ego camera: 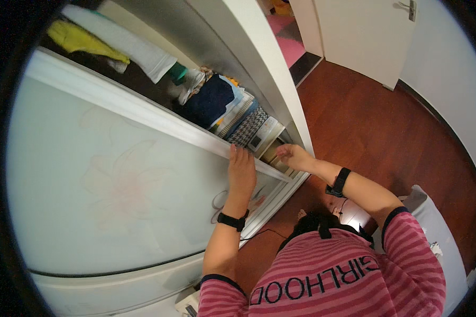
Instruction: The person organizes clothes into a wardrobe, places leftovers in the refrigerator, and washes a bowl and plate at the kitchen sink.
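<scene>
My left hand (242, 170) lies flat against the pale frame (174, 128) of a frosted-glass sliding wardrobe door (123, 186) printed with a faint flower. Its fingertips reach the frame's inner edge; the thumb is hidden. My right hand (295, 157) is raised at the wardrobe opening, fingers loosely curled, with nothing visible in them. Behind the door edge rises a stack of folded clothes, with a dark navy garment (210, 101) near the top and a black-and-white patterned cloth (249, 126) lower down. A pale flat item (266, 134) with a dark square lies beneath them.
Hanging clothes, one yellow (83, 41) and one white (127, 47), are inside the wardrobe. Its white side panel (275, 67) stands beside the reddish wood floor (349, 115). Beyond are a white room door (361, 35) and a grey-covered piece (432, 222) at my right. A thin black cable (261, 232) runs low down.
</scene>
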The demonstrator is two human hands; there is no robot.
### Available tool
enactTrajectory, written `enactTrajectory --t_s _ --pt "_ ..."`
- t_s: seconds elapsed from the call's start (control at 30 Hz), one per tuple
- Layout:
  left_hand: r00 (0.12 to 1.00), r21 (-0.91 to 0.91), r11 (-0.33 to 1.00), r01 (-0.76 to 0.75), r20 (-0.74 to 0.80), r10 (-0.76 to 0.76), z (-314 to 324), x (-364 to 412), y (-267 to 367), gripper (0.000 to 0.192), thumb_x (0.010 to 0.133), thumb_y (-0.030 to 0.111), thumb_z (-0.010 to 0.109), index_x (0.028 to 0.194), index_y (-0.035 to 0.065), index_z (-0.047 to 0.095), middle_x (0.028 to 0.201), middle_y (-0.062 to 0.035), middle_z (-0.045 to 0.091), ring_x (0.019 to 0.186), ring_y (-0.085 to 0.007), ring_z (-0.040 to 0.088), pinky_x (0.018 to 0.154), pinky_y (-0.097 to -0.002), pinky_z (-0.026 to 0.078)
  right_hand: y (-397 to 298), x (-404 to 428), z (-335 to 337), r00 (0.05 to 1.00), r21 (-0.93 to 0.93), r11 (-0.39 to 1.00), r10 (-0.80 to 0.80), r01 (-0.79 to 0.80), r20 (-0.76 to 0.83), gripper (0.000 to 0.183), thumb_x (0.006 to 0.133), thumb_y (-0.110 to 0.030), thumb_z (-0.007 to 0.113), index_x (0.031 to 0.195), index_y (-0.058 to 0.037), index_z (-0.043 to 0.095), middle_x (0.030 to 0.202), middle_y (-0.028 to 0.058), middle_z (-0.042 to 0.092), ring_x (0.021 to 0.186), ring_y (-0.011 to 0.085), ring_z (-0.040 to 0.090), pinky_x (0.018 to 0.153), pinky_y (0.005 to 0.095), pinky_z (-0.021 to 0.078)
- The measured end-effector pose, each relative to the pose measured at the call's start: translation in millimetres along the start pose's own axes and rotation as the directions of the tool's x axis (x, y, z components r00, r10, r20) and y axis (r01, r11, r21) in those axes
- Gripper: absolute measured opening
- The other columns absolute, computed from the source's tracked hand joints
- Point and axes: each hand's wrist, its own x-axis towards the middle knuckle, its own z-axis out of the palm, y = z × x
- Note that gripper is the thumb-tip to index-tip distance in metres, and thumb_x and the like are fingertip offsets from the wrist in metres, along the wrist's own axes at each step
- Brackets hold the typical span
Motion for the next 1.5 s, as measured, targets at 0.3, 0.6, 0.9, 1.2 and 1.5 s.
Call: enactTrajectory --t_s 0.3,0.6,0.9,1.2,1.5 --pt "0.991 0.163 0.986 -0.014 0.136 -0.009 -11 -10 1 0.031 0.075 0.022 0.058 0.101 0.0058 0.057 0.107 -0.0101 0.052 0.112 -0.0243 0.040 0.105 -0.0448 0.011 2 2 1 1.000 -0.023 1.000 0.004 -0.005 -0.026 0.040 0.072 -0.001 0.056 0.111 0.0053 0.050 0.103 0.0160 0.056 0.095 0.0233 0.053 0.078 0.0313 0.0443" --pt "0.966 0.121 0.986 0.115 0.216 -0.139 -26 -68 -13 0.025 0.077 0.017 0.048 0.097 0.0044 0.058 0.108 -0.0105 0.051 0.116 -0.0238 0.037 0.106 -0.0414 0.009 18 12 61 0.992 0.176 0.982 0.043 -0.064 0.120 0.037 0.076 -0.009 0.057 0.111 0.0015 0.052 0.101 0.0127 0.058 0.094 0.0198 0.054 0.082 0.0274 0.0421" --pt "0.941 0.138 0.959 0.246 0.204 -0.271 -19 -133 -42 0.028 0.078 0.021 0.053 0.101 0.0066 0.058 0.109 -0.0076 0.051 0.115 -0.0230 0.036 0.105 -0.0437 0.011 25 30 120 0.959 -0.199 0.968 -0.095 0.151 0.267 0.030 0.084 -0.013 0.050 0.110 0.0011 0.050 0.098 0.0097 0.054 0.079 0.0163 0.050 0.070 0.0276 0.0427" --pt "0.919 0.046 0.928 0.369 0.129 -0.372 -19 -175 -66 0.025 0.069 0.016 0.057 0.092 0.0046 0.061 0.101 -0.0072 0.053 0.112 -0.0240 0.039 0.104 -0.0454 0.016 17 40 147 0.932 -0.291 0.941 -0.059 0.171 0.357 0.029 0.082 -0.013 0.049 0.107 0.0019 0.051 0.088 0.0079 0.055 0.076 0.0155 0.050 0.070 0.0268 0.0426" --pt "0.884 0.031 0.887 0.461 0.078 -0.462 0 -216 -101 0.021 0.069 0.010 0.055 0.088 0.0037 0.062 0.096 -0.0078 0.055 0.108 -0.0232 0.043 0.103 -0.0429 0.020 53 86 212 0.923 -0.334 0.937 0.036 0.102 0.383 0.034 0.078 -0.012 0.051 0.110 0.0003 0.049 0.092 0.0107 0.057 0.083 0.0189 0.054 0.072 0.0276 0.0431"
